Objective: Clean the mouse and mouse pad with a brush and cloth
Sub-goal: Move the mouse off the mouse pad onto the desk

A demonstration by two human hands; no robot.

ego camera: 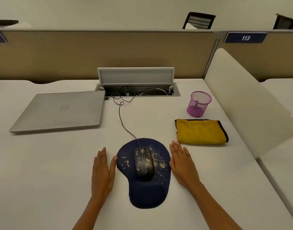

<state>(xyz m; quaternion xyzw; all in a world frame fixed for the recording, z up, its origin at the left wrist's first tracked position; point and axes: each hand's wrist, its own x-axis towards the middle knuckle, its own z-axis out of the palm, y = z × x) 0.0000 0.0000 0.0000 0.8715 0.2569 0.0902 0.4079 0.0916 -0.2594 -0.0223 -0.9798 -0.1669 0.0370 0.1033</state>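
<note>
Both hands, left (101,170) and right (182,165), lie flat and empty beside the soft pad (145,188); the light mouse (144,163) suits a side grip, the limp cloth (201,131) at 2 o'clock an edge pinch, the brush perhaps inside the cup (198,103).

The person shows as 2 bare forearms and 2 hands, coming into view from the bottom edge of the frame. No sleeve, cuff or glove covers either arm as far as the frame shows. The left hand (101,170) has no ring, watch or band on its wrist, and the same is true of the right hand (182,163). Each hand shows 4 fingers and a thumb, with short, plain nails that catch a little light at the tips. Both forearms are slim and widen slightly toward the bottom edge. Nothing else of the person's body or clothing is in view.
</note>
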